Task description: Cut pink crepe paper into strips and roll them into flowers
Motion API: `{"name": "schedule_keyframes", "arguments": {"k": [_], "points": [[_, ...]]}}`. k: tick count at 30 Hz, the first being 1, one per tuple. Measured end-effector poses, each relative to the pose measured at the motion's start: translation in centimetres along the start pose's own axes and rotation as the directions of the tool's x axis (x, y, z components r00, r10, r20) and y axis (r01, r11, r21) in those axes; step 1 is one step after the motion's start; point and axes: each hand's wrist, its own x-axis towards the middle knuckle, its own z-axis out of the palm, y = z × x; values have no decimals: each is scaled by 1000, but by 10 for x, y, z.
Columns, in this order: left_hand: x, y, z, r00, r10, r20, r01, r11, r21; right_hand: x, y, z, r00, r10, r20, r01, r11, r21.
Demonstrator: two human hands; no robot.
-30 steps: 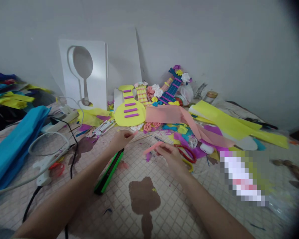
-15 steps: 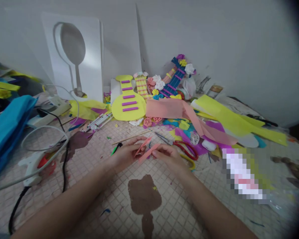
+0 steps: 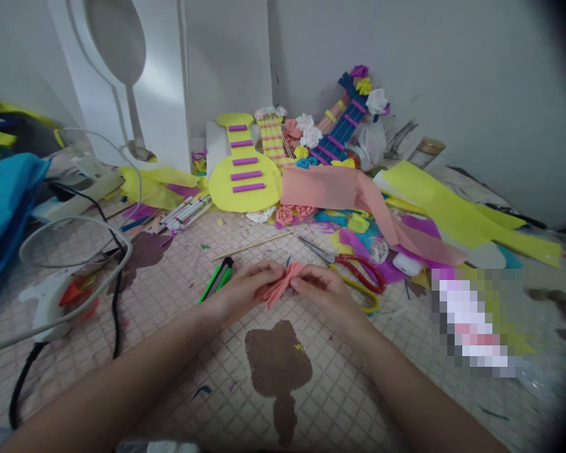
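Observation:
A small piece of pink crepe paper (image 3: 279, 290), folded and gathered at its middle, is held between both hands above the table. My left hand (image 3: 245, 286) pinches its left side. On the other side, the thumb and fingers of my right hand (image 3: 324, 289) are closed on the same paper. A green utility knife (image 3: 216, 280) lies just left of my left hand. Scissors with red and yellow handles (image 3: 361, 274) rest beyond my right hand, partly behind it. Past the fingers lies a thin wooden stick (image 3: 252, 245).
A yellow guitar-shaped cutout (image 3: 245, 179) with purple bars stands at the back, near paper flowers (image 3: 306, 135). Pink crepe paper (image 3: 321, 187) and yellow sheets (image 3: 448, 204) lie to the right. At left are a white glue gun (image 3: 51, 299), looping cables and blue paper (image 3: 7, 214).
Both hands have come together, and the pink paper, earlier in two separate-looking flaps, is now bunched between the fingers. The view has tilted down slightly, showing more of the utility knife.

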Motion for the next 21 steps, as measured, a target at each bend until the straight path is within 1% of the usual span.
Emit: {"name": "schedule_keyframes", "arguments": {"k": [3,7,11,13,16,19,21], "points": [[-1,-1,-1,1000,12,10,-13,999,52,0,1,0,1000,1,13,-1,1000,5],[-3,2,-2,998,14,56,-23,988,151,1,2,0,1000,-2,17,1,1000,23],[-3,3,-4,995,13,97,-40,957,287,2,2,0,1000,-25,3,25,997,-67],[-3,2,-5,995,37,89,-65,937,344,2,1,1,999,-38,-4,37,993,-110],[-3,0,-5,995,83,55,-97,922,375,1,1,1,999,-34,-4,33,993,-117],[-4,-1,-4,995,93,23,-95,921,379,0,1,1,999,-23,-25,21,996,-86],[-4,-2,-4,997,84,1,-79,940,332,0,0,0,999,-9,-40,7,999,-39]]}}
